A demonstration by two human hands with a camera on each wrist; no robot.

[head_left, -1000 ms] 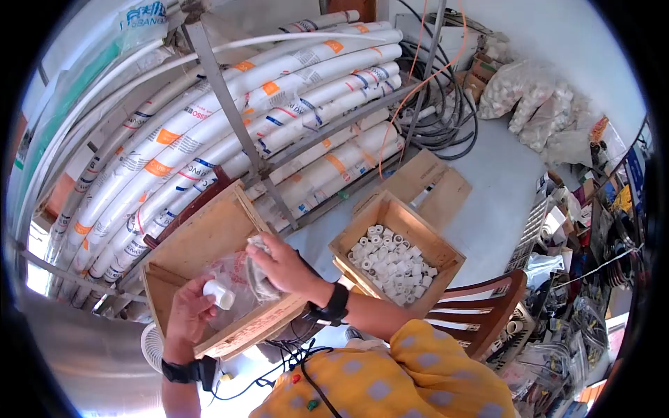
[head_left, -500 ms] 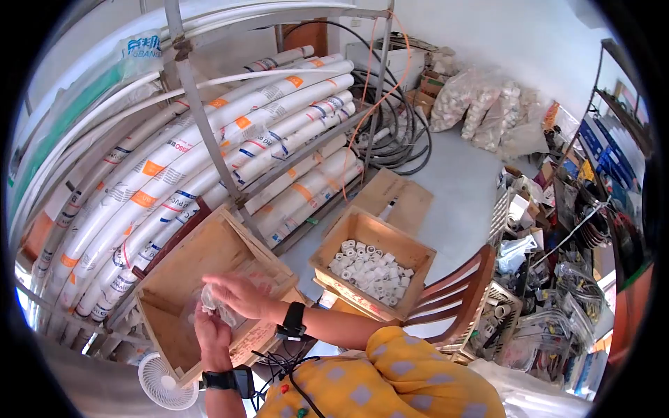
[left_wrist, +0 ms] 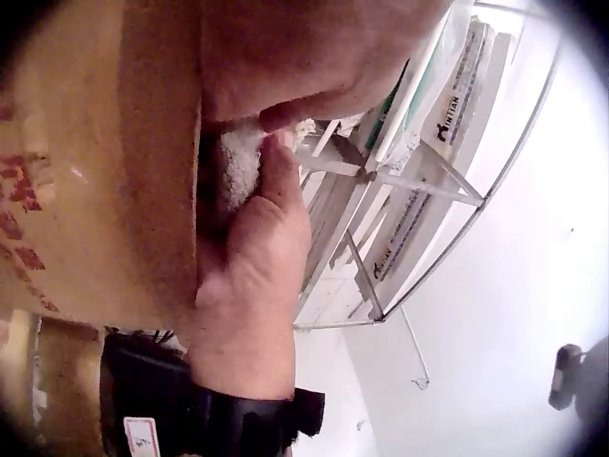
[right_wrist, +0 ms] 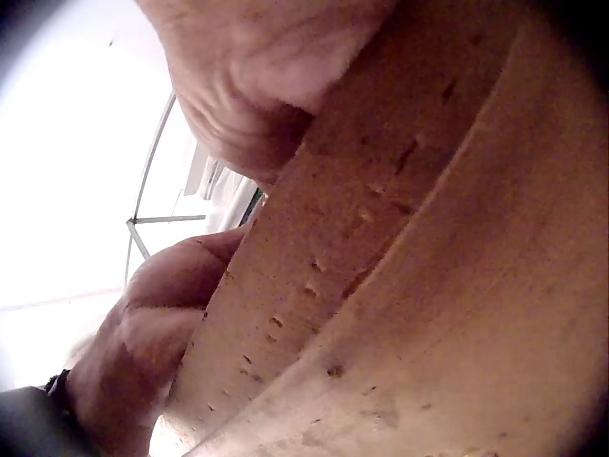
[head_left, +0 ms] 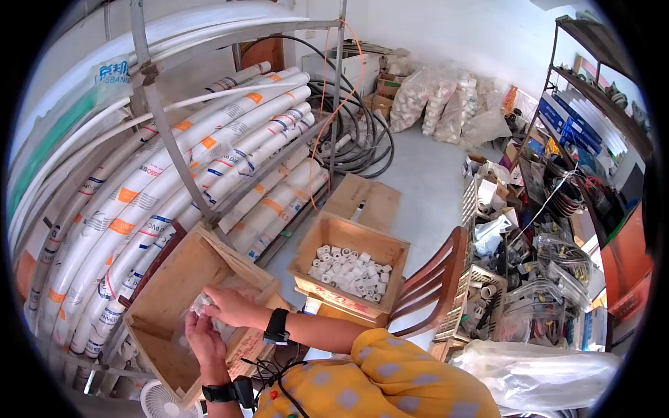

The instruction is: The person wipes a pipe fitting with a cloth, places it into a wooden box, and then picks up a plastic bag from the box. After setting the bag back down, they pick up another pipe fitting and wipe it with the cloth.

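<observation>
Over the left wooden box [head_left: 182, 261], both hands meet around a greyish-white cloth [head_left: 202, 302]. My left hand [head_left: 207, 343] holds the white pipe fitting seen earlier, now hidden by the cloth and fingers. From above, my right hand [head_left: 233, 307] grips the cloth, its fingertips close to the left ones. In the left wrist view the fuzzy cloth [left_wrist: 240, 169] bulges beside the left thumb. The right wrist view has the box's wooden side [right_wrist: 381, 248] in front of most of both hands. Clear plastic lies in the box under the hands.
A second wooden box [head_left: 369, 242] holds many white fittings, right of the hands. Beside it stands a wooden chair [head_left: 435, 279]. Long wrapped pipes [head_left: 174, 167] fill a metal rack behind. A small white fan [head_left: 159, 400] is below the left box; crates [head_left: 481, 279] line the right.
The right hand has brought the cloth left and down onto the fitting in the left hand, covering it. The head view has swung right, so the room appears shifted left.
</observation>
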